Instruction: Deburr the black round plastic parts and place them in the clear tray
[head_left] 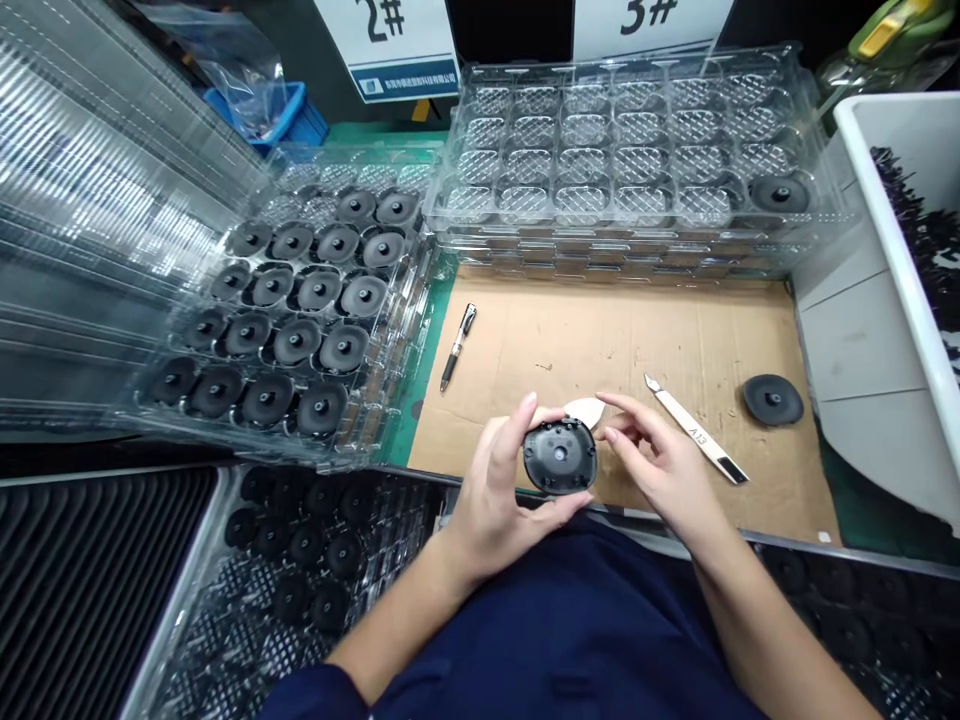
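My left hand [499,490] grips a black rounded plastic cover [559,456] between thumb and fingers, its hollow side with small clips facing me. To its right, my right hand [660,465] hovers beside the cover's edge, thumb and index finger apart and the other fingers curled; nothing shows in it. Just behind the cover is a small white piece [585,410], partly hidden. A white-handled craft knife [697,430] marked A13 lies right of my right hand. Farther right, another black cover [772,400] rests with its stem side up.
Cardboard [540,330] covers the bench, with a pen [457,347] at its left. Clear trays of black covers [343,347] stand left; stacked clear trays [585,200] stand behind. At right is a white bin [900,240] of small black parts. More trays [247,600] sit below the bench edge.
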